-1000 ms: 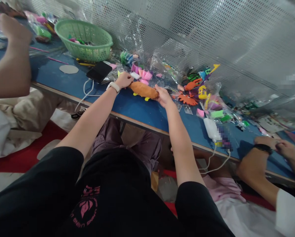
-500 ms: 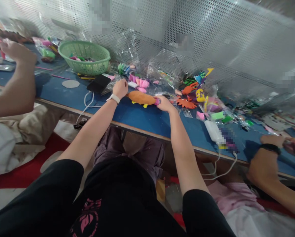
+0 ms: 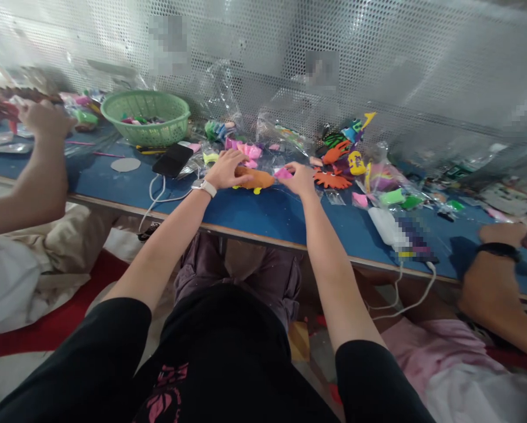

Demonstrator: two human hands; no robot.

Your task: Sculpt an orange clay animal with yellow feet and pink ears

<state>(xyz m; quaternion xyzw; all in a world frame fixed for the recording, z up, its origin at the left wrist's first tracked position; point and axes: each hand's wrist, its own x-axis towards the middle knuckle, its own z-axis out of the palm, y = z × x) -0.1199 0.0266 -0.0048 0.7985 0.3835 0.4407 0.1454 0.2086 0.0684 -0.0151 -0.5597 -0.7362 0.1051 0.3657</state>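
In the head view, the orange figure (image 3: 261, 178) lies on the blue table (image 3: 263, 212) at twelve o'clock, yellow feet toward the person. The left hand (image 3: 231, 169) has its fingers and thumb curved around the figure's nine o'clock end. Just beyond its three o'clock end, the right hand (image 3: 299, 178) pinches a pink piece (image 3: 283, 173) between thumb and fingers. The green basket (image 3: 146, 132) and black phone (image 3: 173, 160) sit toward eleven o'clock, the white charger (image 3: 384, 227) toward two.

Basket (image 3: 151, 133): openwork plastic, pale green. Backing panel (image 3: 263, 64): perforated, metallic-looking sheet. Orange figure (image 3: 259, 179): smooth, matt. Phone (image 3: 173, 160): dark, smooth. Trousers (image 3: 204, 267): creased cloth.
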